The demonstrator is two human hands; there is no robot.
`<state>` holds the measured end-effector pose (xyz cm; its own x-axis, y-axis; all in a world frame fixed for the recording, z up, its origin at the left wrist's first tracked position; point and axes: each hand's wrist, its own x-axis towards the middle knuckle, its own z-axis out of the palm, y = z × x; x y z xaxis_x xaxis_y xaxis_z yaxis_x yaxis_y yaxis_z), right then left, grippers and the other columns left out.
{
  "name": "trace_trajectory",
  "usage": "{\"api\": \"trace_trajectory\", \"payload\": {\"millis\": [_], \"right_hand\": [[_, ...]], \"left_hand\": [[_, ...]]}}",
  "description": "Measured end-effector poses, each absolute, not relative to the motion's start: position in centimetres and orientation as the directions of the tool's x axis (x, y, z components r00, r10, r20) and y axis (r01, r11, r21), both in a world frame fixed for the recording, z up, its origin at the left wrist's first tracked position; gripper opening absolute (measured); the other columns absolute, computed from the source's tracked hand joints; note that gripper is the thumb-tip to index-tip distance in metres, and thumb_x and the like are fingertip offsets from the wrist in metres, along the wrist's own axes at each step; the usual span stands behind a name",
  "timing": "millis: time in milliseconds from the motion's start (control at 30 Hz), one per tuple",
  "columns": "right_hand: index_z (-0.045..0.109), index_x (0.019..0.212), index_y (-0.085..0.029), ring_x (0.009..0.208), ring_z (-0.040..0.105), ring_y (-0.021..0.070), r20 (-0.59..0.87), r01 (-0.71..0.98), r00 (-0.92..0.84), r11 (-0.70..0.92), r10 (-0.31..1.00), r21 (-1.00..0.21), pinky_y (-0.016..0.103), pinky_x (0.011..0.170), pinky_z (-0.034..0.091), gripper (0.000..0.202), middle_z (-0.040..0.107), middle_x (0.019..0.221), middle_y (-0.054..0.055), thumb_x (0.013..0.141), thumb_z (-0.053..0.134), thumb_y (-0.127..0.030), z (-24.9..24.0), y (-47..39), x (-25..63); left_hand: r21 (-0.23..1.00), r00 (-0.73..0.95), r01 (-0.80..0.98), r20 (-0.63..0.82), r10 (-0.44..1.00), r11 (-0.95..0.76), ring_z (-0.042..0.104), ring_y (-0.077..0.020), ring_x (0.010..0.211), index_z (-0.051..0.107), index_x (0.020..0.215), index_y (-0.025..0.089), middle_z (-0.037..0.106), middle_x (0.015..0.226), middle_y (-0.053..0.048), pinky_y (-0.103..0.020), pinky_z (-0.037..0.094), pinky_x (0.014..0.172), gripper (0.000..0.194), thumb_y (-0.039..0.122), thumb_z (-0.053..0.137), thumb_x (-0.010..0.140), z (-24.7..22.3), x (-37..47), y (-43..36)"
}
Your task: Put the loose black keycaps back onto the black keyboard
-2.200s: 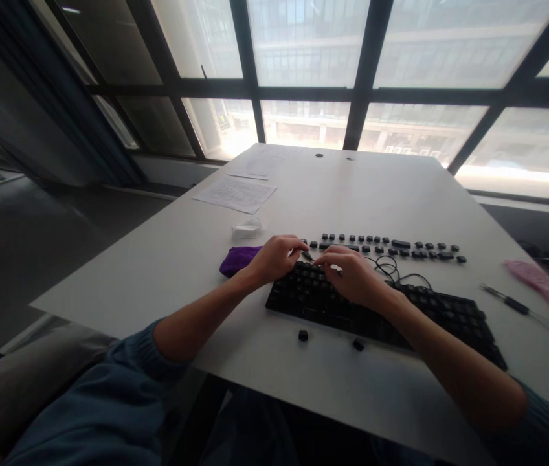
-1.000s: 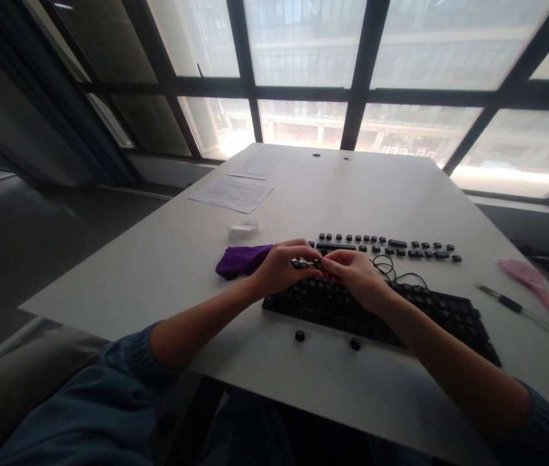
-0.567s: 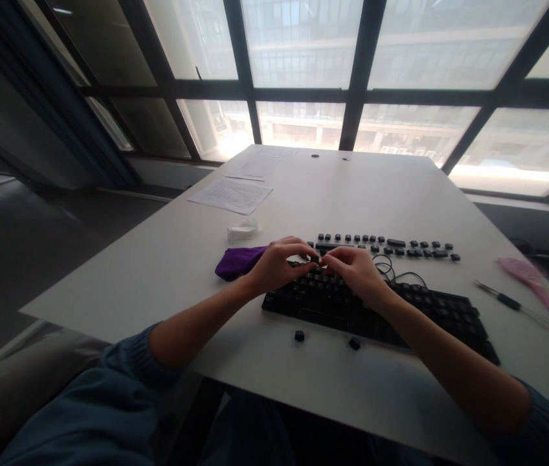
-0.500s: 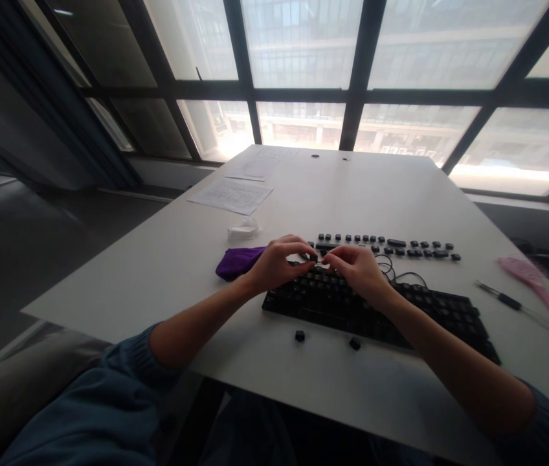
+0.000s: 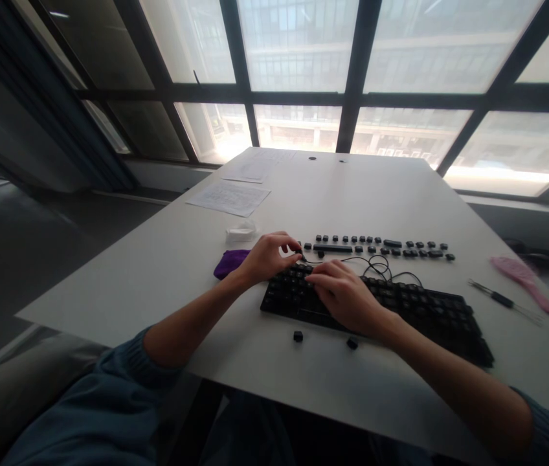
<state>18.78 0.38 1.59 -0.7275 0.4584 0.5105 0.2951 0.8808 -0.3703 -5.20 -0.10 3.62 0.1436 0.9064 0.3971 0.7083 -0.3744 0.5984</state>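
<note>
A black keyboard point(image 5: 303, 304) lies at a slant near the table's front edge, partly covered by my right arm. My left hand point(image 5: 270, 257) is over its far left corner, thumb and forefinger closed around a small black piece whose kind I cannot make out. Low over the keys, my right hand point(image 5: 345, 291) has its fingers drawn together; whatever they may hold is hidden. Behind the keyboard runs a thin black cable point(image 5: 376, 264), looped near its middle. Two loose keycaps, a left one point(image 5: 298, 336) and a right one point(image 5: 352, 343), lie in front.
Rows of loose keycaps point(image 5: 393, 243) and a long spacebar point(image 5: 333, 248) lie beyond the cable. A purple pouch point(image 5: 230, 263), clear plastic packet point(image 5: 241, 232) and papers point(image 5: 230, 197) are on the left. A wire puller tool point(image 5: 502, 299) and pink brush-shaped object point(image 5: 522, 275) lie right.
My hands have parted: the left shifted left with the small black piece, while the right came down and left over the keys. More of the spacebar and cable now shows between them.
</note>
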Motion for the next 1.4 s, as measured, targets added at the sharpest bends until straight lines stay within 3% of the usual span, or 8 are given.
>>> {"api": "trace_trajectory", "payload": {"millis": [100,300,533,733,933,1100,1200,1400], "right_hand": [[0.067,0.127,-0.023,0.118,0.056,0.0286,0.401,0.286,-0.845,0.933,0.354,-0.219,0.048,0.1,0.048,0.03,0.066,0.128,0.01,0.098,0.061,-0.026,0.7,-1.2,17.5],[0.067,0.128,-0.022,0.128,0.049,0.033,0.328,0.36,-0.865,0.925,0.38,-0.121,0.052,0.104,0.044,0.034,0.059,0.137,0.013,0.098,0.064,-0.038,-0.1,-1.5,16.9],[0.071,0.119,-0.022,0.122,0.053,0.0288,0.412,0.362,-0.8,0.899,0.435,-0.246,0.049,0.104,0.042,0.025,0.066,0.128,0.011,0.102,0.056,-0.03,0.2,-1.0,17.6],[0.078,0.103,-0.024,0.124,0.05,0.0317,0.405,0.369,-0.807,0.902,0.431,-0.224,0.051,0.103,0.041,0.02,0.065,0.128,0.01,0.1,0.06,-0.034,0.2,-0.8,17.8],[0.072,0.12,-0.024,0.124,0.049,0.0301,0.415,0.399,-0.782,0.885,0.465,-0.241,0.05,0.104,0.041,0.025,0.064,0.13,0.011,0.101,0.057,-0.027,0.0,-0.7,17.7],[0.074,0.116,-0.024,0.128,0.045,0.0336,0.371,0.421,-0.798,0.88,0.475,-0.219,0.054,0.103,0.04,0.024,0.059,0.138,0.012,0.099,0.057,-0.024,0.0,-0.4,17.7],[0.073,0.117,-0.024,0.123,0.049,0.0304,0.415,0.425,-0.745,0.85,0.523,-0.31,0.051,0.101,0.042,0.027,0.062,0.133,0.011,0.1,0.052,-0.019,0.3,0.4,18.0],[0.073,0.106,-0.021,0.107,0.058,0.0267,0.602,0.451,-0.423,0.734,0.677,-0.507,0.047,0.097,0.048,0.025,0.069,0.109,0.01,0.099,0.049,-0.016,0.9,3.0,20.3]], "left_hand": [[0.605,0.126,0.713,0.388,0.913,-0.355,0.062,-0.0129,0.073,0.078,0.09,0.018,0.071,0.086,-0.002,-0.024,0.05,0.066,0.012,0.025,0.075,0.081,3.2,-5.2,0.1],[0.61,0.129,0.71,0.38,0.916,-0.353,0.063,-0.0131,0.074,0.078,0.091,0.019,0.07,0.086,-0.002,-0.024,0.05,0.066,0.013,0.026,0.075,0.081,2.8,-5.1,0.2],[0.616,0.128,0.707,0.371,0.92,-0.347,0.063,-0.0131,0.074,0.078,0.091,0.019,0.072,0.087,-0.002,-0.023,0.05,0.066,0.011,0.024,0.075,0.081,2.9,-5.1,0.1],[0.613,0.131,0.711,0.366,0.921,-0.344,0.063,-0.0131,0.075,0.078,0.091,0.02,0.071,0.088,-0.002,-0.023,0.05,0.066,0.012,0.025,0.076,0.081,2.7,-5.2,0.2],[0.615,0.127,0.709,0.371,0.92,-0.346,0.064,-0.0134,0.075,0.079,0.092,0.02,0.072,0.089,-0.002,-0.024,0.051,0.067,0.012,0.025,0.075,0.081,2.8,-5.2,0.2],[0.619,0.137,0.703,0.367,0.92,-0.351,0.064,-0.0132,0.075,0.079,0.093,0.02,0.072,0.09,-0.002,-0.024,0.051,0.068,0.013,0.024,0.074,0.081,2.7,-5.3,0.2],[0.623,0.142,0.697,0.366,0.92,-0.355,0.064,-0.0131,0.076,0.079,0.093,0.02,0.072,0.09,-0.002,-0.023,0.051,0.067,0.013,0.025,0.074,0.082,2.8,-5.4,0.3],[0.642,0.17,0.674,0.346,0.923,-0.366,0.065,-0.0138,0.076,0.079,0.094,0.019,0.073,0.09,-0.004,-0.023,0.052,0.066,0.015,0.028,0.075,0.082,3.5,-5.0,-0.5]]}}
